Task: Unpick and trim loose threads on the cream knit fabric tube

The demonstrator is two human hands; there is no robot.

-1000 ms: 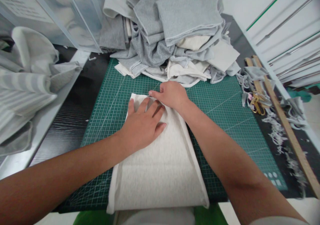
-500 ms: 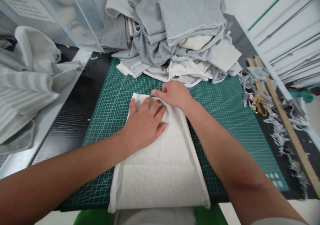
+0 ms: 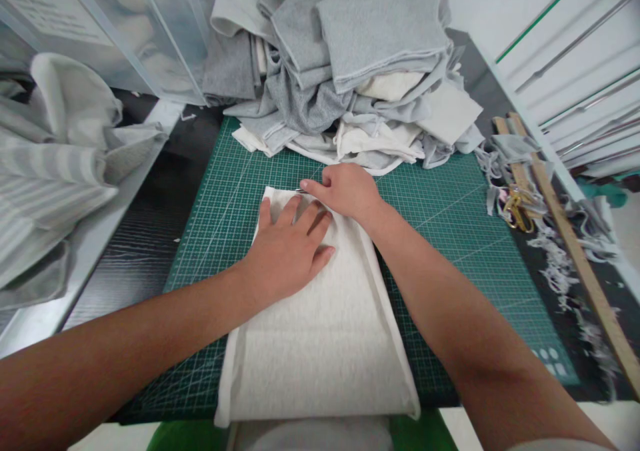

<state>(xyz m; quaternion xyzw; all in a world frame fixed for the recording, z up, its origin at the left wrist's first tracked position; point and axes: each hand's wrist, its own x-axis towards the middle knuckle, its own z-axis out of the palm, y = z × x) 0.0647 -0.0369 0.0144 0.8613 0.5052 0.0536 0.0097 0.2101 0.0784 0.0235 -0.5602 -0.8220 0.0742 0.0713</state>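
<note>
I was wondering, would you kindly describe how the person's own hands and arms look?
The left hand and right hand are ungloved, with no ring, watch or bracelet visible. The forearms are bare; a pale sleeve edge shows on the right arm.

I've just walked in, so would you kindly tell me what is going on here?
A person is working bare-handed on a cream cloth laid over a green cutting mat. The left hand is spread on the cloth near its far end. The right hand is at the far edge, holding a thin metal tool, too hidden to identify. Beyond lies a heap of gray and cream fabric.
</note>
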